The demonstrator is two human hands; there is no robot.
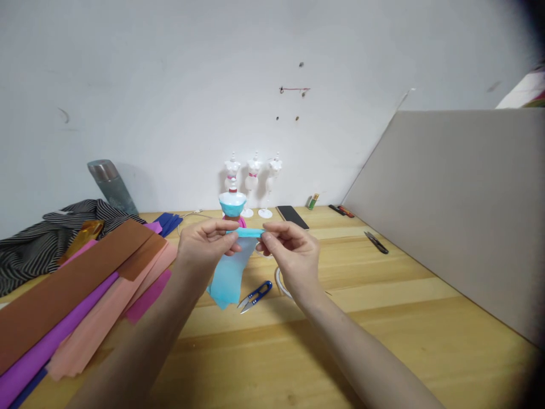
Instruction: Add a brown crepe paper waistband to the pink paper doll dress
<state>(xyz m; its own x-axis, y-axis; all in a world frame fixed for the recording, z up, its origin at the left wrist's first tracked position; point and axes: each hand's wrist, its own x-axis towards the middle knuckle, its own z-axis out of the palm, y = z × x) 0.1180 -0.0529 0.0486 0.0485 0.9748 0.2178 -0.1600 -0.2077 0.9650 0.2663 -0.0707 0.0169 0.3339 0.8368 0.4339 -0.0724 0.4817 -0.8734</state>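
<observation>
Between my two hands a strip of light blue crepe paper (249,233) is stretched level, narrow and apparently folded along its length. My left hand (208,238) pinches its left end, and my right hand (292,244) pinches the right end. Below them a wider sheet of light blue paper (230,275) lies on the table; whether it joins the strip I cannot tell. Just behind the hands stands a small dress form (233,199) with a light blue band around its bust. Blue-handled thread snips (258,295) lie on the table under the hands.
Several white mini dress forms (252,176) stand by the wall. Coloured crepe paper (72,278), a striped cloth (68,227) and a flask (111,184) fill the left. A roll of white tape (280,282), a phone (292,216) and black scissors (376,242) lie to the right.
</observation>
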